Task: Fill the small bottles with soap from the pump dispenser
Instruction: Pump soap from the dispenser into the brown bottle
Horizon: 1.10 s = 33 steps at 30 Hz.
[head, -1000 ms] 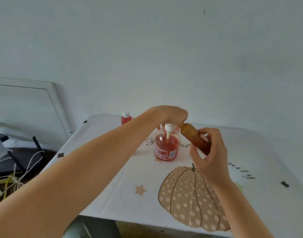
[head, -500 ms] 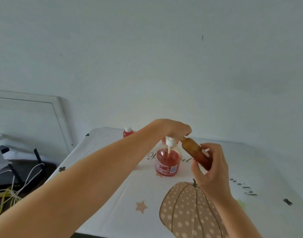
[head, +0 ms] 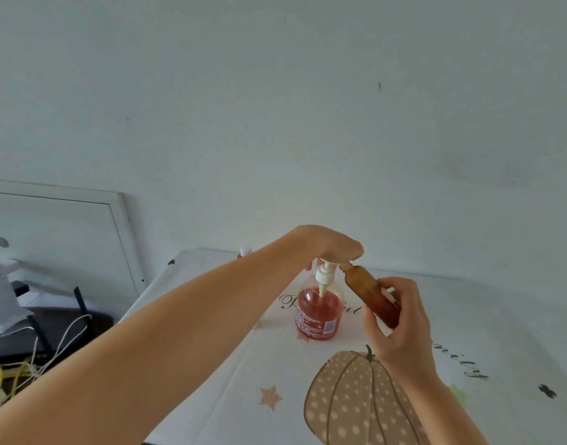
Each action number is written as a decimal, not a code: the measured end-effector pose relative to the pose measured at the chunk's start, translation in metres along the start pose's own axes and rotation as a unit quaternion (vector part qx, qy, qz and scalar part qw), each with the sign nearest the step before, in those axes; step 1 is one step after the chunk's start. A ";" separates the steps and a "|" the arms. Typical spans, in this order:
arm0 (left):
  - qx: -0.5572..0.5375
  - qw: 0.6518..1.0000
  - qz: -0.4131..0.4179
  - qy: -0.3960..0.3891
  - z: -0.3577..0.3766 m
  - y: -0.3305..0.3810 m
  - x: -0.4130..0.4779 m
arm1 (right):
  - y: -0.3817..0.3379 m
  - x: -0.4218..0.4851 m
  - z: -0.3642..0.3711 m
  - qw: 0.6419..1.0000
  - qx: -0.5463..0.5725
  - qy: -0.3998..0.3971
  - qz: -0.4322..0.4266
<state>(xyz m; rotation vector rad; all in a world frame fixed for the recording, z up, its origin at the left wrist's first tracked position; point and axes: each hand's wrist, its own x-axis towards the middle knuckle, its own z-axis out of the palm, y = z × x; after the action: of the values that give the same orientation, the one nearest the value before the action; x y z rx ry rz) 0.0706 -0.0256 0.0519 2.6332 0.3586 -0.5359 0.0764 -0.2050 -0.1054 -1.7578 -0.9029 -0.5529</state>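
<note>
While the left hand (head: 333,248) curls over the dispenser's (head: 319,313) pump head, the right hand (head: 401,319) grips the bottle (head: 368,293) round its lower half, thumb and fingers wrapped, tilting it so the neck points toward 11 o'clock, with its mouth just beside the nozzle. A second bottle (head: 245,252), white-capped, stands at the dispenser's 11 o'clock near the far edge of the table (head: 237,422). I judge the bottle light and stiff, likely slick if soap runs down it, so a low hold clear of the mouth suits; the dispenser looks heavy enough to stay put under a straight-down press
</note>
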 end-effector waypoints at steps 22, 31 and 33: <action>0.009 1.000 -0.009 -0.022 0.000 0.000 0.011 | 0.000 -0.001 0.000 1.000 0.005 -0.007 0.006; -0.006 1.000 -0.001 -0.011 0.013 -0.004 -0.001 | 0.006 -0.002 0.000 1.000 -0.021 -0.011 -0.004; -0.003 1.000 -0.009 -0.015 0.013 -0.003 0.000 | 0.006 -0.001 -0.001 1.000 -0.019 -0.012 -0.005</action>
<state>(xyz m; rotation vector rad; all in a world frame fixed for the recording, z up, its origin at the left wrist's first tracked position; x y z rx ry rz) 0.0657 -0.0287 0.0403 2.6155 0.3739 -0.5773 0.0806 -0.2069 -0.1095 -1.7992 -0.9248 -0.5602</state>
